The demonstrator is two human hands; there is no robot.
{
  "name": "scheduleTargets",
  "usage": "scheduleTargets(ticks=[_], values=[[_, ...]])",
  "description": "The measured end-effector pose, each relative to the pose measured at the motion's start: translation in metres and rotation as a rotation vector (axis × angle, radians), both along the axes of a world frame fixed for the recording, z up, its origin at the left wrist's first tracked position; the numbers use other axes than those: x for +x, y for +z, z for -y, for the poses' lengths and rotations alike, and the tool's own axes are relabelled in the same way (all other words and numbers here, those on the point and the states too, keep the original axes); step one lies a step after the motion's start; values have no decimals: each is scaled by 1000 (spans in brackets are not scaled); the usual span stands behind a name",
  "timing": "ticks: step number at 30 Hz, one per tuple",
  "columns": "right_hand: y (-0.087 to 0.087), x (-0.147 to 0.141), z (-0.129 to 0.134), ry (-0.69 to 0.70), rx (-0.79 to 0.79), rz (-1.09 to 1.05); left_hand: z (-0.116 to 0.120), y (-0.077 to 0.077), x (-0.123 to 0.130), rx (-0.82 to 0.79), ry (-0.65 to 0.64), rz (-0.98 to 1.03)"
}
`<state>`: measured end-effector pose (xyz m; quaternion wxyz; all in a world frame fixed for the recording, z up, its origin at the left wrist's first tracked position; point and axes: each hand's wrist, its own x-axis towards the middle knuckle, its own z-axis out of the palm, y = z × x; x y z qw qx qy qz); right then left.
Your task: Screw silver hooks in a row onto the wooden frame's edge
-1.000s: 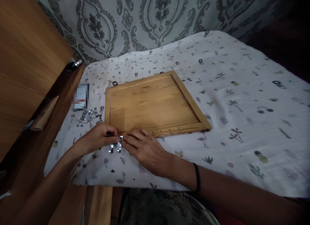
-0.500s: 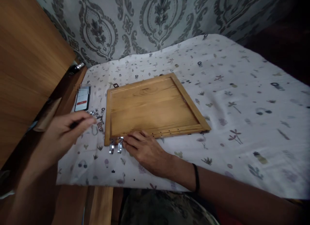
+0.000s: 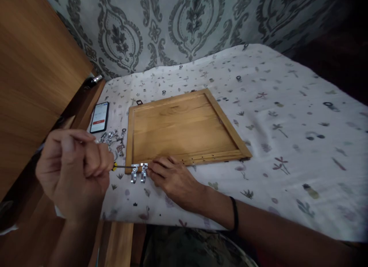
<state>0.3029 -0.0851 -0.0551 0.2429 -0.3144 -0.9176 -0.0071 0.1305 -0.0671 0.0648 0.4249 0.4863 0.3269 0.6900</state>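
My left hand is closed around the handle of a screwdriver, most of it hidden in my fist. Its thin shaft points right and its tip meets the nearer-left metal hook at the front left edge of a wooden board. Beside that hook, a second metal hook hangs over the same edge. My right hand has its fingers curled on the board's front rim, the fingertips pressed against this second hook. Small dark holes run along the rim to the right.
Loose metal hooks and small hardware lie left of the board, partly behind my left hand. A phone with a lit screen rests beyond them. Under everything is a printed white cloth. A wooden panel rises at the left, a patterned curtain behind.
My left hand has come closer and turned; the screwdriver now shows, with its tip at the left hook. My right hand stays on the board's edge.
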Motion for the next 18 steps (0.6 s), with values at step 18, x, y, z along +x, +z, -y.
scheduleTargets(ticks=[18], values=[[3, -1, 0, -4, -37, 50, -1, -17, 22, 42, 60, -135]])
